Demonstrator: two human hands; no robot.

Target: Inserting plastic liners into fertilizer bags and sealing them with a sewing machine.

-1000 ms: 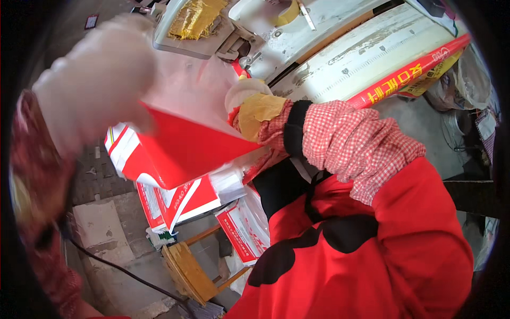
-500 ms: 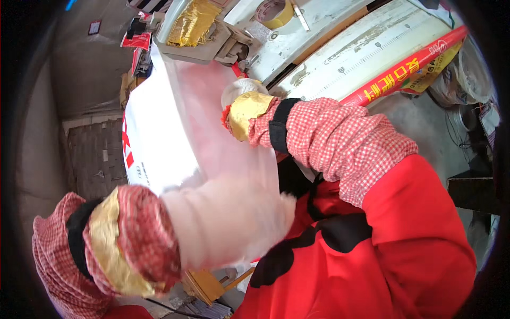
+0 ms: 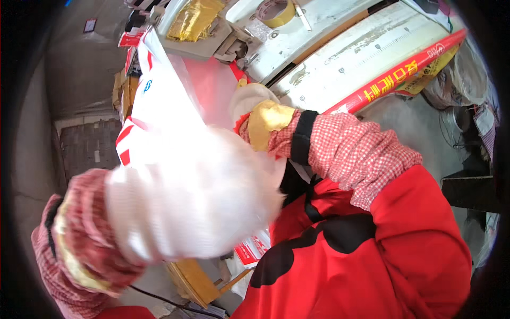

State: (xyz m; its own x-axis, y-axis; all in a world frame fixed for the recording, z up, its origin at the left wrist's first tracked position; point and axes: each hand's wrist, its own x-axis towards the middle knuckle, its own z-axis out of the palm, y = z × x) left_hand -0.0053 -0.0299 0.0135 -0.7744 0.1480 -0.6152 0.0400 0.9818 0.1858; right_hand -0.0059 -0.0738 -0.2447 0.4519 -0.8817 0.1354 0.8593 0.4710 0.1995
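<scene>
My left hand (image 3: 212,191), in a white knit glove, is smeared by motion in front of a white bag (image 3: 170,101) with red and blue print. Its fingers cannot be made out. A pinkish translucent sheet (image 3: 210,80) lies against the bag, in the same heap. My right hand (image 3: 248,100), also in a pale glove, rests at the right edge of this sheet, close to the metal parts of a sewing machine (image 3: 234,45). Its fingers are mostly hidden. Gold patches and black bands circle both checked sleeves.
A gold cloth (image 3: 195,20) covers part of the machine. Behind it, a tape roll (image 3: 274,13) sits on the worn white tabletop (image 3: 340,58). A red printed strip (image 3: 396,74) runs along the table's near edge. A wooden piece (image 3: 194,282) stands low in front.
My left hand has risen and come closer, covering more of the bag. The bag has shifted, showing more red print and a blue mark. My right hand has moved slightly right.
</scene>
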